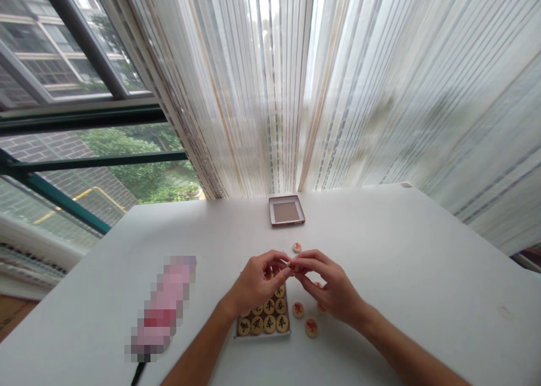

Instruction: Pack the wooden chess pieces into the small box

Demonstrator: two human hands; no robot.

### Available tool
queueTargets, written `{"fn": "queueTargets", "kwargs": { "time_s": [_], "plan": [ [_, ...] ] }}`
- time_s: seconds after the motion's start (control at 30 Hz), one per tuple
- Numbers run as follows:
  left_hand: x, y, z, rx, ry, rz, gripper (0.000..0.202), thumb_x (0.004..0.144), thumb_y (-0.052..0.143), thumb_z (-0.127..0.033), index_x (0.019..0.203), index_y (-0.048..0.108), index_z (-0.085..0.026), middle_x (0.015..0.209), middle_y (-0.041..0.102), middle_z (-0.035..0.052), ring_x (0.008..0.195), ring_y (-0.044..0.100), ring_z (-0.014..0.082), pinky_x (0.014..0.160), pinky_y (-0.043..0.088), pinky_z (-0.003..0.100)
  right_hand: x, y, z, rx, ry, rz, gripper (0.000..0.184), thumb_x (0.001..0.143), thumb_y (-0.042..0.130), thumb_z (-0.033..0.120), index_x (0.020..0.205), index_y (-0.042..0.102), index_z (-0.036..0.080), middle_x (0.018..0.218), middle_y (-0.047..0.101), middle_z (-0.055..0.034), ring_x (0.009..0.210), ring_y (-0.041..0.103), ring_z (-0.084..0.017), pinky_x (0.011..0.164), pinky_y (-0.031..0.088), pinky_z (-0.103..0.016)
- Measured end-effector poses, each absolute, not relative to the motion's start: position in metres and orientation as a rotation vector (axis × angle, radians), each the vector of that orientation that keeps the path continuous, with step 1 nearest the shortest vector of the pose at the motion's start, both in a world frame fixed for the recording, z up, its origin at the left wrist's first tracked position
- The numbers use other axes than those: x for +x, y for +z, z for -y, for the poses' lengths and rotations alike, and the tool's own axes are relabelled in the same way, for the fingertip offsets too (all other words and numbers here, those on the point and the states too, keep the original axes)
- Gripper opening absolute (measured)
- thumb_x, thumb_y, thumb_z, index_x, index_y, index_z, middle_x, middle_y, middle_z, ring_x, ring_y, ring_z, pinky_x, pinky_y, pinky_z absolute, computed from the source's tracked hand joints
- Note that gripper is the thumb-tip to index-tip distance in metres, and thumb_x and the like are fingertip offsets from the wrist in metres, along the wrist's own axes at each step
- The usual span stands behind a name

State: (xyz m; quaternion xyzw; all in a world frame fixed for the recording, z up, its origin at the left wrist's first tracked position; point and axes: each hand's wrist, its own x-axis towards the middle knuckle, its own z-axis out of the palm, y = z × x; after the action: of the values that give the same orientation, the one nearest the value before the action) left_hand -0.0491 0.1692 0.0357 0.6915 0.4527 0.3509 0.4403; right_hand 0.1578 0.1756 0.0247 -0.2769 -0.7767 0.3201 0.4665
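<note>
My left hand point(257, 282) and my right hand point(327, 282) meet above a white table point(401, 273), fingertips pinched together around a small round piece that is mostly hidden. Under my left hand lies a shallow box point(264, 333) filled with several round wooden chess pieces point(269, 322) bearing black characters. Loose pieces with red characters lie beside it: one point(297, 247) beyond my fingers, one point(298, 309) and one point(311, 327) near my right wrist.
The box's lid point(286, 211) lies open side up at the table's far edge. A blurred pink object point(163, 307) with a black cable sits at the left. Striped curtains point(338, 81) hang behind the table, with a window point(63, 121) at the left.
</note>
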Motion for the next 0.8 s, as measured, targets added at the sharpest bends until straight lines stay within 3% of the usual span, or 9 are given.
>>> {"fn": "queueTargets", "kwargs": {
  "time_s": [0.27, 0.8],
  "plan": [
    [-0.0500, 0.0366, -0.1683, 1.645, 0.867, -1.039, 0.034, 0.091, 0.064, -0.042, 0.113, 0.061, -0.017, 0.085, 0.075, 0.0063, 0.067, 0.061, 0.0131, 0.055, 0.037, 0.022, 0.1579, 0.0256, -0.1743, -0.693, 0.807, 1.900, 0.026, 0.092, 0.059, 0.013, 0.114, 0.065, 0.024, 0.105, 0.065, -0.0074, 0.091, 0.067, -0.019, 0.081, 0.059, -0.034],
    [-0.0543, 0.0344, -0.1706, 1.636, 0.877, -1.063, 0.034, 0.085, 0.072, -0.038, 0.110, 0.066, -0.017, 0.096, 0.077, 0.0079, 0.079, 0.068, 0.0177, 0.064, 0.047, 0.024, 0.1602, 0.0209, -0.1744, -0.745, 0.763, 1.918, 0.020, 0.091, 0.063, 0.017, 0.110, 0.065, 0.024, 0.105, 0.071, -0.0058, 0.091, 0.068, -0.018, 0.082, 0.058, -0.032]
  ]
}}
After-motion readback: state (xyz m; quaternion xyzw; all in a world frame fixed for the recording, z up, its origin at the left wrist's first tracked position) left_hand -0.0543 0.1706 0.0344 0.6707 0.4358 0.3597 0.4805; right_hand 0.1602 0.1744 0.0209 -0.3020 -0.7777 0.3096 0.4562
